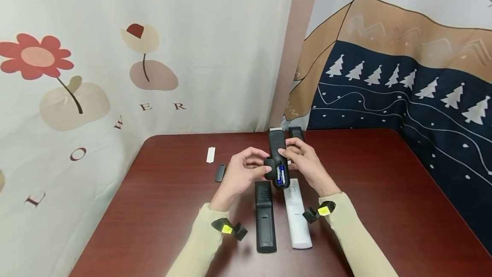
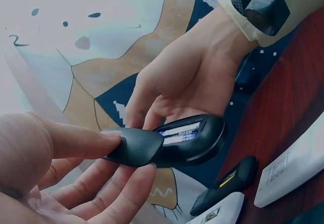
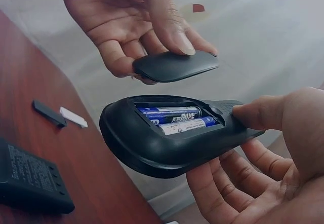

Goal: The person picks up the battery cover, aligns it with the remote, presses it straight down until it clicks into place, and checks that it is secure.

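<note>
Forearms (image 1: 363,236) reach up and inward from the bottom of the head view toward the table's (image 1: 384,208) far edge. The left hand (image 1: 246,168) pinches a cover (image 1: 271,165), and the right hand (image 1: 307,163) grips a remote (image 1: 276,142), held between the hands with two batteries (image 1: 279,175) showing. To the right, tabletop spreads from that hand out to the right edge; to the left, a white lid (image 1: 210,154) and a dark lid (image 1: 220,172) lie near the left hand. A black remote (image 1: 265,217) and a white remote (image 1: 297,217) lie between the forearms. In the left wrist view, the left thumb presses the cover's top, fingers below. In the right wrist view, a gap parts the cover from the remote beneath it; the right thumb rests on the remote's back, fingers underneath, and a table edge runs diagonally past the lids.
</note>
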`<state>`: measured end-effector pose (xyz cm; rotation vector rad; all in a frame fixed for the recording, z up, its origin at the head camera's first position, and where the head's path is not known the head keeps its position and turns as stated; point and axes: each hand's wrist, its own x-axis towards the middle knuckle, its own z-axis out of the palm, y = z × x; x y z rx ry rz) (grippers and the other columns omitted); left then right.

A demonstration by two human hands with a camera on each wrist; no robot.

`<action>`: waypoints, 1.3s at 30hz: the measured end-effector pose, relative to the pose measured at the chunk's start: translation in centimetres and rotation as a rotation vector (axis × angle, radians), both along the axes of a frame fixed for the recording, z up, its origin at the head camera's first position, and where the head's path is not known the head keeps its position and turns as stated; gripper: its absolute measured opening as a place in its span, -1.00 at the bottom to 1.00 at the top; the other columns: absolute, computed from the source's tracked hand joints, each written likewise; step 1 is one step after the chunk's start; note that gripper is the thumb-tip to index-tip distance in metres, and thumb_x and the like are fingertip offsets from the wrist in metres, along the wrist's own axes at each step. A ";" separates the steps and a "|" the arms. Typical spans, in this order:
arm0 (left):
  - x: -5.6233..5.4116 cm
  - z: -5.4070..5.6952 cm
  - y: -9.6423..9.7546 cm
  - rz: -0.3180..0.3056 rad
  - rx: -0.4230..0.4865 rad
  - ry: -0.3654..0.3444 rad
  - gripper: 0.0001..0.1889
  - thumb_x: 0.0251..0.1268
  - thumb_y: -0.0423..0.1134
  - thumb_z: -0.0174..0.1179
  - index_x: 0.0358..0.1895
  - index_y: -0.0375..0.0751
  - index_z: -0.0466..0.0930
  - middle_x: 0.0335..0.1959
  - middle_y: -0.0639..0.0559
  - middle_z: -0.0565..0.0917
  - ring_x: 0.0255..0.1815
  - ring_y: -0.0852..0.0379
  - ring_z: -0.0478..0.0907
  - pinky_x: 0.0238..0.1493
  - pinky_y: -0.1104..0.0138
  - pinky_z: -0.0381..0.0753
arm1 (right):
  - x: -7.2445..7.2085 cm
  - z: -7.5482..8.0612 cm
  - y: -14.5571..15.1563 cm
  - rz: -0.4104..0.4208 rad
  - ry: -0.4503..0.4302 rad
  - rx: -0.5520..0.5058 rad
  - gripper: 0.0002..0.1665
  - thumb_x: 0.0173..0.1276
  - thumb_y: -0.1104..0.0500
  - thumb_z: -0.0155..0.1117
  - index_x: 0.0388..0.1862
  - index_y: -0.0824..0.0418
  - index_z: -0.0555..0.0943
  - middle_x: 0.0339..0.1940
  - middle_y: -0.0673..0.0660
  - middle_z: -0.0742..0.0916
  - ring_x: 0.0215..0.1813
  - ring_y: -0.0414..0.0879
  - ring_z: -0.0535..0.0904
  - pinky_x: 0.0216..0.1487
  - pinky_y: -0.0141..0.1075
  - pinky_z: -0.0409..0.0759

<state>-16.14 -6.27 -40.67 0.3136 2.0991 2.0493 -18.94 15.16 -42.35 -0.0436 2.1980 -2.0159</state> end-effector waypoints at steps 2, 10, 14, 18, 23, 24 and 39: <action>0.1 0.0 0.1 0.000 -0.009 0.011 -0.66 0.19 -0.48 0.41 0.04 -0.22 0.66 -0.33 -0.07 0.72 -0.36 0.12 0.73 -0.15 -0.04 0.80 | 0.0 0.0 -0.2 0.006 0.002 0.004 -0.57 0.49 0.03 0.31 0.24 0.15 0.48 -0.09 0.07 0.75 -0.08 -0.02 0.63 -0.05 -0.19 0.73; 0.6 0.1 0.5 0.001 -0.076 0.068 -0.70 0.21 -0.45 0.43 0.00 -0.19 0.69 -0.26 -0.19 0.76 -0.36 0.09 0.74 -0.23 0.17 0.82 | 0.0 -0.2 -0.5 0.010 0.003 0.002 -0.54 0.48 0.04 0.32 0.25 0.15 0.48 -0.12 0.08 0.73 -0.08 -0.03 0.65 -0.07 -0.17 0.75; 0.9 0.2 0.8 0.003 -0.107 0.104 -0.73 0.19 -0.46 0.43 -0.06 -0.17 0.71 -0.25 -0.21 0.78 -0.36 0.08 0.75 -0.26 0.22 0.81 | 0.1 -0.2 -0.5 0.011 0.010 -0.006 -0.55 0.48 0.06 0.32 0.25 0.17 0.48 -0.15 0.06 0.73 -0.10 -0.05 0.65 -0.08 -0.18 0.76; 0.9 0.1 1.1 -0.002 -0.111 0.136 -0.75 0.15 -0.49 0.44 -0.11 -0.20 0.72 -0.27 -0.23 0.79 -0.39 0.13 0.74 -0.28 0.23 0.81 | 0.2 0.0 -0.5 0.013 0.024 -0.016 -0.55 0.48 0.07 0.31 0.25 0.18 0.49 -0.17 0.03 0.74 -0.11 -0.07 0.65 -0.06 -0.14 0.75; 1.2 0.0 1.3 -0.011 -0.137 0.162 -0.76 0.13 -0.48 0.45 -0.15 -0.18 0.73 -0.27 -0.21 0.80 -0.40 0.13 0.74 -0.27 0.24 0.80 | 0.3 0.1 -0.5 0.020 0.025 -0.024 -0.54 0.48 0.08 0.31 0.27 0.18 0.49 -0.18 0.02 0.74 -0.09 -0.07 0.64 -0.06 -0.14 0.75; 1.2 0.0 1.3 -0.010 -0.149 0.170 -0.77 0.14 -0.46 0.46 -0.15 -0.17 0.73 -0.27 -0.20 0.80 -0.40 0.13 0.74 -0.27 0.25 0.80 | 0.3 0.2 -0.5 0.021 0.025 -0.026 -0.54 0.48 0.08 0.31 0.27 0.18 0.49 -0.18 0.02 0.74 -0.09 -0.07 0.64 -0.07 -0.16 0.75; 1.9 0.4 1.6 -0.023 -0.177 0.199 -0.79 0.15 -0.44 0.46 -0.16 -0.15 0.72 -0.29 -0.18 0.80 -0.39 0.09 0.73 -0.29 0.32 0.77 | 0.6 0.4 -0.6 0.030 0.022 -0.031 -0.56 0.48 0.07 0.31 0.25 0.17 0.51 -0.20 0.01 0.75 -0.09 -0.05 0.62 -0.11 -0.18 0.74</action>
